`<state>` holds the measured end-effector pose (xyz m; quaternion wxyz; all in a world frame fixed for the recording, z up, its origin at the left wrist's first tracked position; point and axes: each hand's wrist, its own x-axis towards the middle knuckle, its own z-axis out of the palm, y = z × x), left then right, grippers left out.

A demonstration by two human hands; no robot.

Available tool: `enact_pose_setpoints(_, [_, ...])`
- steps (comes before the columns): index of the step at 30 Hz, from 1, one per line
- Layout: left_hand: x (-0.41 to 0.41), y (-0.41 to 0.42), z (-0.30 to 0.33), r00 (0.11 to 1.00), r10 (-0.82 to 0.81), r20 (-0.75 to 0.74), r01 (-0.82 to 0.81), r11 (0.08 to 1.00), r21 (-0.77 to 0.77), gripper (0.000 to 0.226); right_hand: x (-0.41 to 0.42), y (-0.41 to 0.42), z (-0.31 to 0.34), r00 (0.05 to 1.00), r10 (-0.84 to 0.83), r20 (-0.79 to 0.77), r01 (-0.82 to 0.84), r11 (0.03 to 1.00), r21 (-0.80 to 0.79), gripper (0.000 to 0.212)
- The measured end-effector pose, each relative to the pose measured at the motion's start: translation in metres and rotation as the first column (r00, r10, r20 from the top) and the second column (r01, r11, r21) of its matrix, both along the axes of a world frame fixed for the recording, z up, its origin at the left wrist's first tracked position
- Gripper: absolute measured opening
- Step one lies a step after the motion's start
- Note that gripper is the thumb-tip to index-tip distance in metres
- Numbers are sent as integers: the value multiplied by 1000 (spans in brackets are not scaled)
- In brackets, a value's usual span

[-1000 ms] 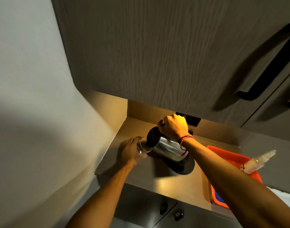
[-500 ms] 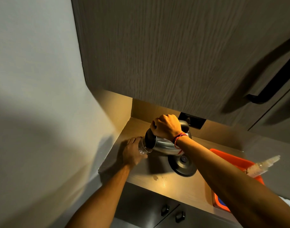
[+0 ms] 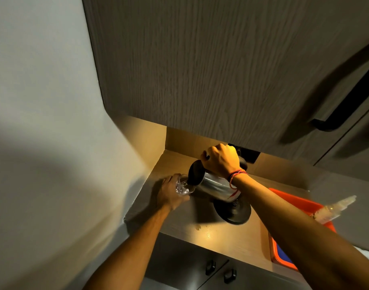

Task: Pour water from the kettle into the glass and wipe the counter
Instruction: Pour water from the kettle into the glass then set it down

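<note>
A steel kettle with a black lid is tipped far to the left, its spout over the clear glass. My right hand grips the kettle's handle from above. My left hand wraps around the glass, which rests on the wooden counter near the left wall. The kettle is lifted off its round black base. Small water drops lie on the counter in front of the base.
An orange tray sits at the counter's right, holding a clear spray bottle. A dark wooden wall cabinet with a black handle hangs low above the counter. Drawer knobs show below. A pale wall closes the left side.
The kettle has been lifted off its base and tilted further toward the glass. The base now shows. Drops have appeared on the counter. My left hand stays on the glass.
</note>
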<state>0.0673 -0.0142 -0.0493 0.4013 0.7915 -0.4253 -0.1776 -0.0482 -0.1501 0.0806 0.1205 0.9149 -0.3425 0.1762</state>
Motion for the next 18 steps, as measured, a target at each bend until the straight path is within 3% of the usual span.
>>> enact_pose_setpoints(2, [-2, -6, 3, 999, 5, -50, -5, 1000, 9, 75, -11, -12, -2, 995, -95, 26, 93, 993, 79, 43])
enact_pose_setpoints(4, [-5, -13, 3, 993, 10, -120, -12, 1000, -13, 82, -32, -31, -15, 970, -239, 43, 216, 929, 300, 33])
enact_pose_setpoints(6, [-9, -19, 2, 979, 13, -202, -23, 999, -48, 87, -68, -51, -32, 910, -414, 27, 302, 706, 640, 26])
enact_pose_setpoints(7, [-11, -23, 2, 972, 16, -234, -30, 998, -58, 88, -81, -55, -36, 882, -470, -9, 315, 577, 754, 22])
enact_pose_setpoints(8, [-15, -27, 1, 966, 19, -258, -36, 997, -61, 88, -91, -58, -38, 856, -518, 3, 303, 506, 808, 13])
enact_pose_setpoints(9, [-16, -29, 1, 959, 32, -281, -51, 997, -62, 87, -93, -58, -38, 831, -546, 107, 258, 548, 796, 4])
enact_pose_setpoints(11, [-22, -35, -2, 952, 38, -303, -61, 996, -65, 86, -94, -57, -29, 721, -543, 431, 222, 770, 598, 31])
enact_pose_setpoints(12, [-24, -36, -4, 951, 40, -308, -64, 996, -67, 86, -99, -54, -28, 671, -534, 514, 234, 811, 536, 40])
enact_pose_setpoints(18, [-31, -41, -16, 948, 58, -313, -72, 997, -34, 90, -135, -65, -53, 484, -691, 537, 257, 699, 667, 55])
